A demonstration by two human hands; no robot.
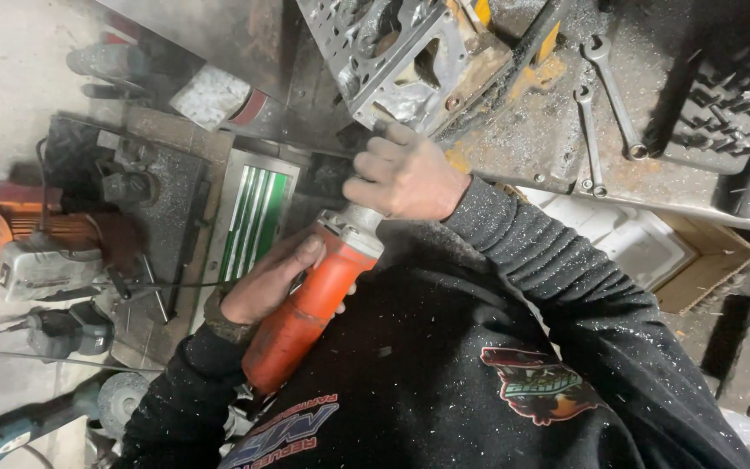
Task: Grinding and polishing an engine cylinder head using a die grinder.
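My left hand (269, 282) grips the orange body of a hand-held grinder (310, 308), which slants up from my chest toward the bench. My right hand (405, 178) is closed over the grinder's grey front end, hiding the tool's tip. Just above that hand sits a grey metal casting (392, 52) with many holes and openings, resting on the edge of a rusty, chip-strewn metal bench (531, 130). My black sleeves and shirt are speckled with metal dust.
Two combination wrenches (605, 95) lie on the bench beside a black rack of sockets (722, 95). A cardboard box with a white liner (653, 252) sits below the bench. At the left are an orange power tool (10, 243), other grinders (62, 330) and a green-striped case (253, 217).
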